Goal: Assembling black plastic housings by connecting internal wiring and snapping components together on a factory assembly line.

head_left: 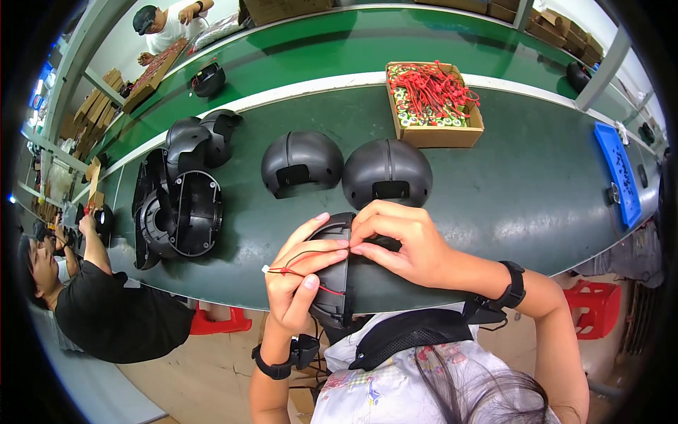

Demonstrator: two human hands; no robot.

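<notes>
My left hand is closed around a curved black plastic shell, tilted up at the near edge of the bench. Thin red and black wires run from the shell across my left fingers, ending in a small white connector. At the shell's upper right edge, my right hand pinches with thumb and fingertips; whatever lies between them is hidden. Just beyond my hands sit two dark rounded shells, a left one and a right one, each with a rectangular cutout.
Several black shells are piled at the left. A cardboard box holds batteries with red wires. At the right lies a blue tray of small dark pieces. Behind runs a green belt. A person in black works at the left.
</notes>
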